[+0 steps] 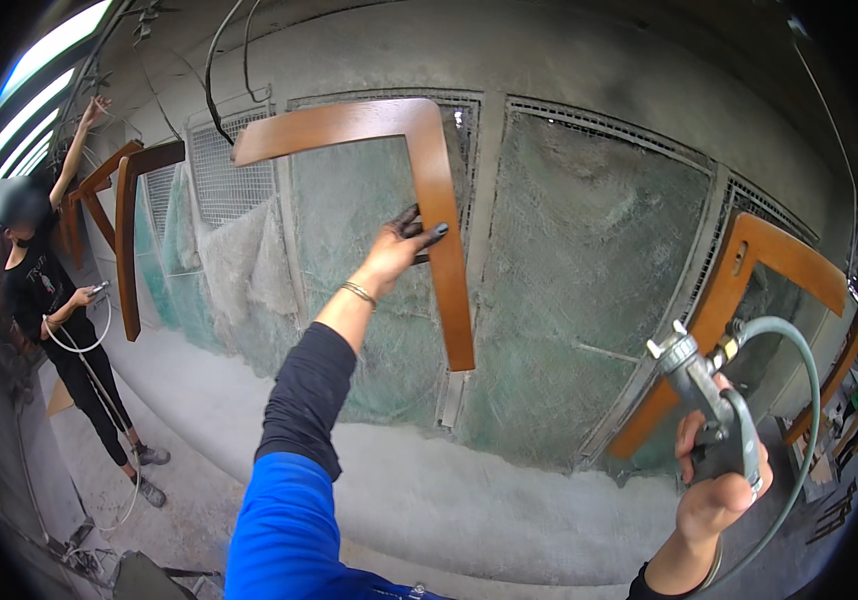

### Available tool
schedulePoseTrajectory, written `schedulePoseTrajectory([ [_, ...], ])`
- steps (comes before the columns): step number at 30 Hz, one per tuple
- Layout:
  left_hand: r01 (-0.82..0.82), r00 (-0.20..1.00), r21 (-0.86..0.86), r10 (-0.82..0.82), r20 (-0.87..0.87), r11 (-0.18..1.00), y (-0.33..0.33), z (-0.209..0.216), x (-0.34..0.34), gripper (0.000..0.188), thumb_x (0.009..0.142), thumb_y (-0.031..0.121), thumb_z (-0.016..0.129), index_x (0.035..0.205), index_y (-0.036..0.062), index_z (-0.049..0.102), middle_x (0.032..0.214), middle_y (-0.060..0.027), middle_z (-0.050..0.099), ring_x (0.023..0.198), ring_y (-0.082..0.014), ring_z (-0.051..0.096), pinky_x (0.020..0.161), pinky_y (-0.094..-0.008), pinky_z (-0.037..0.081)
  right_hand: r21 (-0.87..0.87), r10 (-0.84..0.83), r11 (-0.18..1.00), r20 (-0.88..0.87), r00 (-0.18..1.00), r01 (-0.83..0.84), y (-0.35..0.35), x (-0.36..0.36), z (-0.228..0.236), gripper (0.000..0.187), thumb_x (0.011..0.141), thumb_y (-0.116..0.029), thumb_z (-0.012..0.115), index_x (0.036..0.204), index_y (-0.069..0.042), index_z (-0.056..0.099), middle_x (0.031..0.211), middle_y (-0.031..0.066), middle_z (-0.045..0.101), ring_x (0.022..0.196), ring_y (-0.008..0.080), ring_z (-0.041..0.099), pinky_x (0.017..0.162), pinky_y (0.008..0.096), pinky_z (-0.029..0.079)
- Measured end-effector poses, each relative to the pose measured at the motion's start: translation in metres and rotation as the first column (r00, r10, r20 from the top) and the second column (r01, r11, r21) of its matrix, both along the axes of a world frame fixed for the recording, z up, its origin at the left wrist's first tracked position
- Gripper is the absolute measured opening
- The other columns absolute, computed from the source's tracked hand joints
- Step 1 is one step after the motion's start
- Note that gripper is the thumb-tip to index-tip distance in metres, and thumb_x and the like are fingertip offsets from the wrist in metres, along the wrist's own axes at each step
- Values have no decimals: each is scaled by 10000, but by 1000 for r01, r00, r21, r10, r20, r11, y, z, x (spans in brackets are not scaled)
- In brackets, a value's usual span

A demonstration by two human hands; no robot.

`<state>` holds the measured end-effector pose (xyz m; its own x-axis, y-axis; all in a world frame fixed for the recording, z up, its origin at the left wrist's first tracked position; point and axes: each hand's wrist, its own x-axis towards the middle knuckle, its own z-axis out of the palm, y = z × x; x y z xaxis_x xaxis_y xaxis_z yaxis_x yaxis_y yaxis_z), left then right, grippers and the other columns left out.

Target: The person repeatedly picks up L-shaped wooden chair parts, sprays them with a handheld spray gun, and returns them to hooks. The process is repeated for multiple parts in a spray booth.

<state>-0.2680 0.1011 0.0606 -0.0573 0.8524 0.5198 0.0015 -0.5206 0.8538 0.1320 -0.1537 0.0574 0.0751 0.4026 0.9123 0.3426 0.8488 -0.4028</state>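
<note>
In the middle hangs an L-shaped brown wooden furniture part (433, 165), one arm level and the other pointing down. My left hand (390, 256), its fingertips darkly stained, is closed around the inner edge of the hanging leg. My right hand (719, 505), at the lower right, grips the handle of a metal spray gun (687, 362) with a grey hose (807, 400) joined to it. The gun's nozzle points up and away from me, in front of a second L-shaped wooden part (794, 262) with a slot near its corner.
Mesh-covered filter panels (579, 250) line the far wall. At the left, a co-worker (44, 280) raises one arm and holds a hose-fed tool near more hanging wooden parts (129, 240). Overhead hang dark hooks (211, 85). Pale residue coats the floor (449, 495).
</note>
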Motion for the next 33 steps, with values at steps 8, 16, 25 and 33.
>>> schedulePoseTrajectory([
  [8, -96, 988, 110, 81, 134, 989, 39, -6, -1, 817, 971, 203, 725, 1596, -8, 245, 1405, -166, 601, 1239, -220, 606, 1042, -358, 486, -42, 83, 996, -5, 997, -83, 8, -35, -6, 1136, 811, -897, 455, 1287, 124, 599, 617, 56, 555, 469, 86, 450, 431, 227, 291],
  [16, -178, 979, 196, 153, 138, 964, 59, -7, -17, 755, 956, 216, 740, 1562, 1, 344, 1449, -177, 568, 1335, -239, 545, 1122, -351, 423, -137, 227, 972, 378, 897, -189, -17, -78, 44, 738, 1018, -554, 505, 1061, 158, 695, 904, 244, 746, 814, 256, 713, 765, 369, 572],
  [25, -249, 964, 104, 256, -70, 963, 54, -11, -27, 936, 999, 514, 592, 1615, -10, 120, 1621, -272, 290, 1517, -344, 280, 1232, -421, 257, -39, 46, 998, 105, 993, -42, 27, -44, 28, 1038, 881, -844, 453, 1248, 106, 653, 676, 102, 651, 511, 88, 557, 453, 213, 374],
  [33, -865, 175, 493, 864, 472, -94, -95, 66, -192, 935, 1039, 642, 332, 1612, -25, 15, 1685, -252, 86, 1569, -364, 87, 1273, -453, 98, -129, 98, 989, 227, 969, -70, -6, 3, -5, 1128, 842, -894, 404, 1369, 92, 555, 604, 28, 544, 442, 59, 399, 421, 230, 278],
])
